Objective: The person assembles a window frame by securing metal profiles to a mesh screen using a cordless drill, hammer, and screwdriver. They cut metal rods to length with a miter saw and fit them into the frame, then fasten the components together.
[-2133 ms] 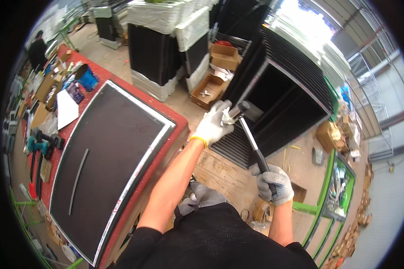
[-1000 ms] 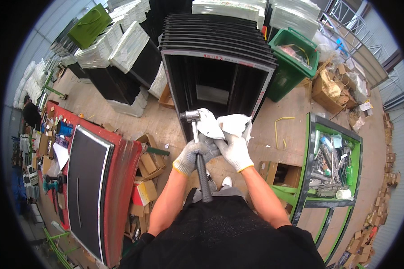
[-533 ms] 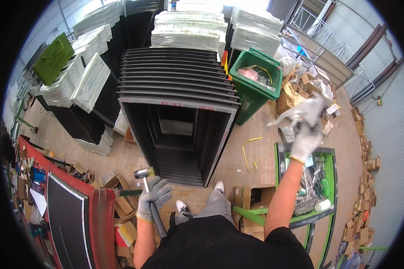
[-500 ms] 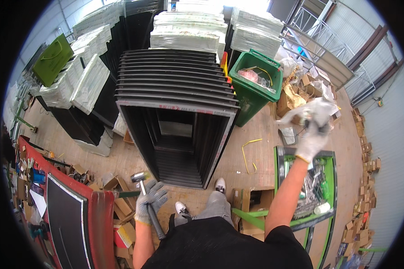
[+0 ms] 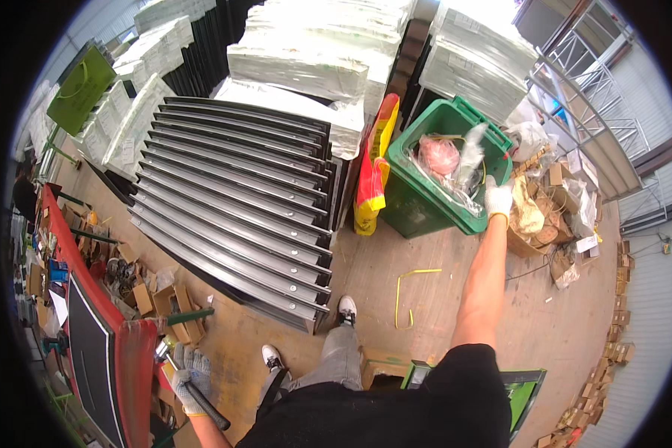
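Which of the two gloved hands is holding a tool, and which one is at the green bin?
The left hand, low beside the red table, grips a hammer. The right hand is stretched out, open, at the rim of the green bin, holding no tool.

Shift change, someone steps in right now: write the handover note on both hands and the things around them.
Left hand: gloved, shut on a hammer, held low beside the red table.
Right hand: gloved, arm stretched out, at the rim of the green bin; whether it grips anything cannot be told.
Bin holds clear plastic wrap and other scraps.
The stack of black curved frames stands ahead of the feet.
A yellow strap lies on the floor.
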A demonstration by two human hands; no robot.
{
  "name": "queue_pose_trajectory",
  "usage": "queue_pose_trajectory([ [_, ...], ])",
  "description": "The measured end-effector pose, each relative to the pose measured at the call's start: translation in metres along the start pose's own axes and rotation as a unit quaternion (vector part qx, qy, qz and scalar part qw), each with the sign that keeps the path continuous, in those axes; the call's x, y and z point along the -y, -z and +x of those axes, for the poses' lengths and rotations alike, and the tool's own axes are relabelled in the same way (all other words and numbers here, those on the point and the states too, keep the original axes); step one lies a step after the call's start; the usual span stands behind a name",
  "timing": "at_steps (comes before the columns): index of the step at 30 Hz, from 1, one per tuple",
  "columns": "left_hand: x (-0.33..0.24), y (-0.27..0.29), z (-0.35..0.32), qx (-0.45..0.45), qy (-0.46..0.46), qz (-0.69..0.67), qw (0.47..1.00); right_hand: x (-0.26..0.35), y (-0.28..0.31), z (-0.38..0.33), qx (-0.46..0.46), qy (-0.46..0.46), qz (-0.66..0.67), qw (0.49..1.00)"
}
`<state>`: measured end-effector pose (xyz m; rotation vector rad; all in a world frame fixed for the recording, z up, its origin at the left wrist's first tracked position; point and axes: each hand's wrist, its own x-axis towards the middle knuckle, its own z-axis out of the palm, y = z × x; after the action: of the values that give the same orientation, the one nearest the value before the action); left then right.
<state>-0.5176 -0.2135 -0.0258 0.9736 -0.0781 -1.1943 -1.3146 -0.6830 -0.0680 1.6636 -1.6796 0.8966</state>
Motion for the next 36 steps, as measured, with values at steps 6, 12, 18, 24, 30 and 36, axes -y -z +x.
queue_pose_trajectory([
  [6,0.034,-0.048,-0.004,0.125,-0.044,-0.055,0.990,0.029,0.044,-0.060,0.131,-0.341,0.161,0.917],
  [12,0.047,-0.045,-0.033,-0.076,-0.094,-0.051,0.991,0.156,0.149,0.006,0.132,-0.362,0.425,0.819],
  [18,0.016,0.026,-0.068,-0.064,-0.133,-0.067,0.987,0.330,0.254,0.038,0.185,-0.155,0.592,0.769],
  [24,-0.040,0.151,-0.110,-0.120,-0.177,-0.072,0.974,0.593,0.394,-0.054,0.313,0.014,0.684,0.659],
  [30,-0.106,0.252,-0.180,-0.218,-0.303,-0.020,0.928,0.814,0.500,-0.194,0.595,0.256,0.619,0.444],
  [36,-0.152,0.312,-0.250,-0.331,-0.392,0.028,0.858,0.926,0.587,-0.321,0.761,0.436,0.448,0.172],
])
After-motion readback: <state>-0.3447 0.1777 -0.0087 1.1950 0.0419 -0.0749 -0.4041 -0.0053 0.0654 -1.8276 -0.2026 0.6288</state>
